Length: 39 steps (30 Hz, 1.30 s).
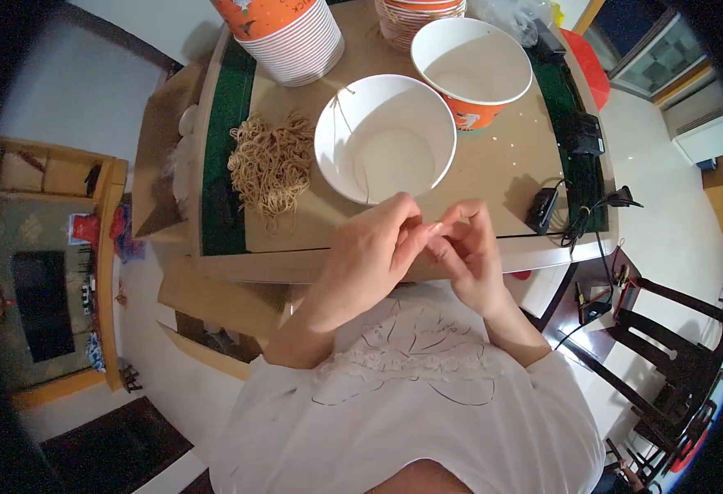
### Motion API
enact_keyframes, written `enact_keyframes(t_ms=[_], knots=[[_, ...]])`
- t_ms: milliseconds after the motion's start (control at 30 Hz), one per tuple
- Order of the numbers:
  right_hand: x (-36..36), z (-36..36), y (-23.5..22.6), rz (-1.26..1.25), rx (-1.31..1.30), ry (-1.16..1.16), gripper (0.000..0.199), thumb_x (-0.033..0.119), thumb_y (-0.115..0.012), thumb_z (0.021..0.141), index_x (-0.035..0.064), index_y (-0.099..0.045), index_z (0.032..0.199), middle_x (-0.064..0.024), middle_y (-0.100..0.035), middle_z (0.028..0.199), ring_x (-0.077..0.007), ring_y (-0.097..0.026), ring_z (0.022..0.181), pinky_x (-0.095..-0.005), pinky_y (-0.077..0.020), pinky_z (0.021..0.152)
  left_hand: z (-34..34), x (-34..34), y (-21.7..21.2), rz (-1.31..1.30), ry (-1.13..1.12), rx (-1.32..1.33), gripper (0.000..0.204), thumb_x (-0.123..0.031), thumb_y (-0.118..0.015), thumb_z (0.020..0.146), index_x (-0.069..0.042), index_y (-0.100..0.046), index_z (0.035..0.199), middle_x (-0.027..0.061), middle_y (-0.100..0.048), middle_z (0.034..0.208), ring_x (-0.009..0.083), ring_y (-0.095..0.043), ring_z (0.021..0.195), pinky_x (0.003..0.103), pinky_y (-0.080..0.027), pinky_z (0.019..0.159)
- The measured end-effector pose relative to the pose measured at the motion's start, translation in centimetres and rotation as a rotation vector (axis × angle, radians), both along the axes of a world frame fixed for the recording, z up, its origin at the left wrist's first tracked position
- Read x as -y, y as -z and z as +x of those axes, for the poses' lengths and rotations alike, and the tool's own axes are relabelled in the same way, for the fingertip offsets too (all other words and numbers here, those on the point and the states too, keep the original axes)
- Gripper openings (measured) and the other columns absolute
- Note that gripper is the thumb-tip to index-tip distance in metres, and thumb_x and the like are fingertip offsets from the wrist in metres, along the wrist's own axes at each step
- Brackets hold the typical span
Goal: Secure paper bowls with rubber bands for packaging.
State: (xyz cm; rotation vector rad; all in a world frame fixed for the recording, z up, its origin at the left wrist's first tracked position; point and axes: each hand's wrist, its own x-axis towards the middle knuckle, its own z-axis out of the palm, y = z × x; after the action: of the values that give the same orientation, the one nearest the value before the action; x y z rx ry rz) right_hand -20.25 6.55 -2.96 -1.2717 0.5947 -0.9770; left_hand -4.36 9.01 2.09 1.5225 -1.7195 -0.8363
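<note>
My left hand [368, 247] and my right hand [470, 257] meet fingertip to fingertip just above the table's near edge. Both are closed in a pinch; whatever is between the fingers is too small to make out. Right beyond them stands a white-lined paper bucket [429, 123], its mouth tilted toward me. A thin tan string [344, 111] is looped at the bucket's far left rim, and a strand runs down inside toward the near rim by my left hand. Left of the bucket lies a tangled heap of tan string [271, 165].
Behind on the right is another paper bucket [478, 117], orange outside. Bucket stacks rise at the far left [299, 49] and far middle [419, 23]. Black adapters [542, 210] and cables lie along the table's right side. A dark wooden chair [666, 354] stands at right.
</note>
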Motion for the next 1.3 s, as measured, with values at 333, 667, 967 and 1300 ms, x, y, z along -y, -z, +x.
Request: enact_keyframes(t_ms=[333, 667, 967, 1300], knots=[[-0.9, 0.2, 1.0, 0.100, -0.098, 0.091, 0.005, 0.004, -0.061, 0.089, 0.0036, -0.056, 0.091, 0.0041, -0.054, 0.078, -0.0014, -0.049, 0.074, -0.0171, -0.0408, 0.064, -0.5, -0.7, 1.0, -0.119, -0.009, 0.095, 0.012, -0.010, -0.055, 0.092, -0.001, -0.047, 0.087, 0.0149, -0.054, 0.071, 0.0308, -0.055, 0.060, 0.038, -0.042, 0.054], [1.3, 2.0, 2.7, 0.335, 0.091, 0.227, 0.004, 0.003, -0.061, 0.087, 0.0040, -0.058, 0.088, 0.0008, -0.058, 0.084, -0.0060, -0.054, 0.076, -0.0201, -0.0460, 0.064, 2.0, 3.9, 1.6, -0.292, 0.046, 0.231, 0.014, 0.001, -0.052, 0.085, -0.001, -0.061, 0.096, 0.0146, -0.060, 0.091, 0.0331, -0.060, 0.083, 0.041, -0.047, 0.070], [2.2, 2.6, 4.2, 0.300, 0.141, 0.216, 0.004, 0.007, -0.060, 0.089, 0.0051, -0.057, 0.089, 0.0002, -0.059, 0.086, -0.0072, -0.055, 0.076, -0.0215, -0.0485, 0.063, 2.6, 5.1, 1.8, -0.098, 0.145, 0.233, 0.015, -0.001, -0.053, 0.084, -0.001, -0.066, 0.092, 0.0152, -0.062, 0.084, 0.0344, -0.061, 0.079, 0.042, -0.047, 0.068], [2.5, 2.7, 3.9, 0.313, 0.079, 0.214, 0.003, 0.008, -0.057, 0.091, 0.0059, -0.056, 0.090, -0.0062, -0.063, 0.103, -0.0138, -0.062, 0.092, -0.0260, -0.0502, 0.069, 2.6, 5.5, 0.9, 0.001, 0.166, 0.237, 0.017, 0.000, -0.057, 0.084, 0.002, -0.064, 0.100, 0.0155, -0.064, 0.090, 0.0265, -0.064, 0.078, 0.032, -0.049, 0.067]])
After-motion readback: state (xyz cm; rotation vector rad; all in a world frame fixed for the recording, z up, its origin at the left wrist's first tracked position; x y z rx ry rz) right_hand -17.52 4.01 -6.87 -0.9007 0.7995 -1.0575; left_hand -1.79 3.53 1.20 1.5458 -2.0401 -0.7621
